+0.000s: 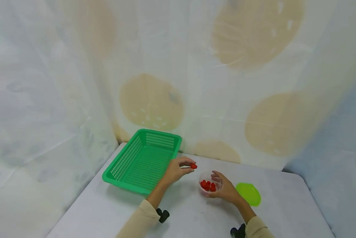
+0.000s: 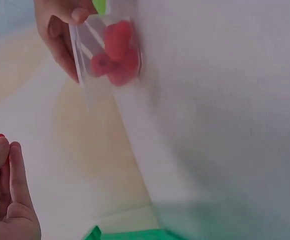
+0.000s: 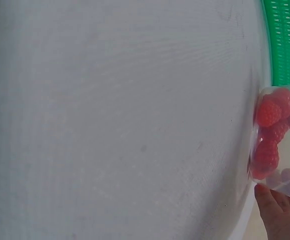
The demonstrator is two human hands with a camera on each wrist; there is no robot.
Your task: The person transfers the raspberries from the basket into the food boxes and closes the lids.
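Between thumb and fingertips, my left hand (image 1: 175, 170) pinches one red raspberry (image 1: 194, 166), held up over the table between the basket and the container. My right hand (image 1: 226, 189) grips a clear plastic container (image 1: 202, 191) from its right side, fingers round the wall. Several raspberries (image 3: 268, 132) lie in the bottom of that container, seen through its wall in both wrist views. A green perforated basket (image 1: 142, 162) stands to the left of my left hand.
A lime-green lid (image 1: 248, 194) lies on the white table (image 1: 288, 205), just beyond my right wrist. Hanging cloth (image 1: 195, 82) with tan circles closes off the table's back and sides.
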